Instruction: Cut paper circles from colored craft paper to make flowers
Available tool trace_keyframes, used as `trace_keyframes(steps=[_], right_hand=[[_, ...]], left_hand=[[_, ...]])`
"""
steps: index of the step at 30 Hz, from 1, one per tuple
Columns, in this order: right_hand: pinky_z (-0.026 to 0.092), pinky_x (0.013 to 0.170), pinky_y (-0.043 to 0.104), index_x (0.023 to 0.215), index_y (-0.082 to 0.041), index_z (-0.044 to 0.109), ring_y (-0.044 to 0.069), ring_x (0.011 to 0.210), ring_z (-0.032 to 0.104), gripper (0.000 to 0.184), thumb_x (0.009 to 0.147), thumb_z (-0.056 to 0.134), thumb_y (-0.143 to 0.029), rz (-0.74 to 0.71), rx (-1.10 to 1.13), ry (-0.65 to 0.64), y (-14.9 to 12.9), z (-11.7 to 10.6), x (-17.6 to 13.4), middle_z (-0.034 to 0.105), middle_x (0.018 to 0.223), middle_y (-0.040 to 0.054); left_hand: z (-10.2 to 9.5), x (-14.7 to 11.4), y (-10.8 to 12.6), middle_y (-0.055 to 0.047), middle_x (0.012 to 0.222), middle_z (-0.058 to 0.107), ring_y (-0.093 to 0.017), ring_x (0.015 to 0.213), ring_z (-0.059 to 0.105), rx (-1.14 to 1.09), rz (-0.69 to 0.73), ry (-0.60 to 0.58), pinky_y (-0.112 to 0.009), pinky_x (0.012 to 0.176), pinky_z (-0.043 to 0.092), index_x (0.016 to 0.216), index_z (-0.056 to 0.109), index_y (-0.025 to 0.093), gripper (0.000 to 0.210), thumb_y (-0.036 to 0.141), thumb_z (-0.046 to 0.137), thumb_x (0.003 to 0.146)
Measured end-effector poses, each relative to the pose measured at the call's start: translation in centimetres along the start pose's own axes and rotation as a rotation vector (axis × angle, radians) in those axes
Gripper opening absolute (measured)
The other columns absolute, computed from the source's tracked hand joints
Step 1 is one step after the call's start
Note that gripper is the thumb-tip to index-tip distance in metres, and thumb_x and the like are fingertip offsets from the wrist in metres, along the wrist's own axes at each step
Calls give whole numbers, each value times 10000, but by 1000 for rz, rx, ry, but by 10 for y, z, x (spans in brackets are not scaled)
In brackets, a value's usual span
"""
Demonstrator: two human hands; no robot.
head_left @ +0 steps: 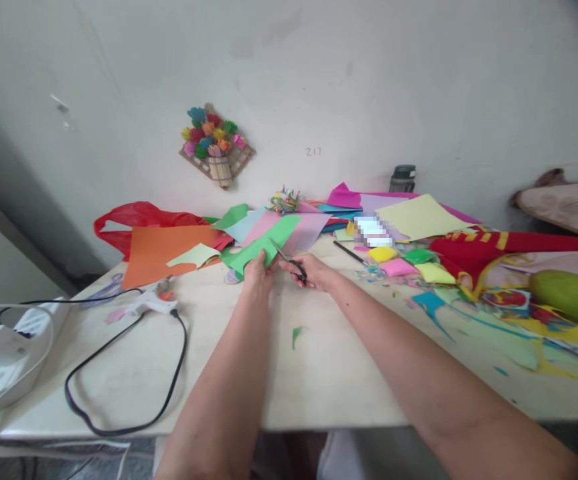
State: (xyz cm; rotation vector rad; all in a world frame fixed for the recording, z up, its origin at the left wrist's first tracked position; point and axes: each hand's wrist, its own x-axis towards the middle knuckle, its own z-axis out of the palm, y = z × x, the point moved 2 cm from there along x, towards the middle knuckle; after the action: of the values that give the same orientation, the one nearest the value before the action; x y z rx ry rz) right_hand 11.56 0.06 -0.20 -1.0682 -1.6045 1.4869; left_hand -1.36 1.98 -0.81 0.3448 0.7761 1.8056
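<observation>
Near the middle of the table, my left hand (259, 272) pinches the lower edge of a green paper sheet (249, 257). My right hand (311, 272) is closed around the dark handles of a pair of scissors (297, 269). The scissor blades point up and to the left, at the right side of the green sheet; whether the paper lies between them is hard to make out. Below my hands a small green paper scrap (296, 336) lies loose on the table.
Left are a white glue gun (151, 305) with a looped black cable, a power strip (39, 320) and orange paper (163, 253). Right lie a black pen (350, 253), colourful packets (399, 267), paper scraps and a green mango-like fruit (571, 297). A bottle (403, 179) stands by the wall.
</observation>
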Motion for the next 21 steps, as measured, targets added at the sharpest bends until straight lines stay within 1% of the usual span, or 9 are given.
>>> trace_keyframes(steps=[3,6,15,21], right_hand=[[143,228,148,654,-161,459,34,293,396,365,655,667,-462,-1,-1,-1,0,0,0,466,440,-62],[148,224,147,646,-163,456,36,294,400,391,637,674,-488,-7,1,-5,0,1,0,471,442,-59],[178,218,140,655,-159,463,37,306,414,436,625,654,-550,-28,13,-13,0,-1,-1,485,459,-51],[192,220,140,666,-164,458,42,308,423,450,615,652,-567,-40,27,5,1,-1,1,489,464,-51]], left_hand=[[-3,3,1,-23,707,617,-133,599,624,-5,26,-2,-302,622,555,738,531,132,95,48,520,781],[-4,4,2,-21,710,615,-131,613,623,9,23,3,-301,642,554,719,533,135,114,36,522,774],[-1,-3,2,-5,646,602,-117,534,604,73,-6,0,-267,563,547,712,528,134,107,49,528,777],[2,-7,1,-12,624,600,-128,524,608,98,-34,6,-286,592,548,700,527,128,113,53,516,783]])
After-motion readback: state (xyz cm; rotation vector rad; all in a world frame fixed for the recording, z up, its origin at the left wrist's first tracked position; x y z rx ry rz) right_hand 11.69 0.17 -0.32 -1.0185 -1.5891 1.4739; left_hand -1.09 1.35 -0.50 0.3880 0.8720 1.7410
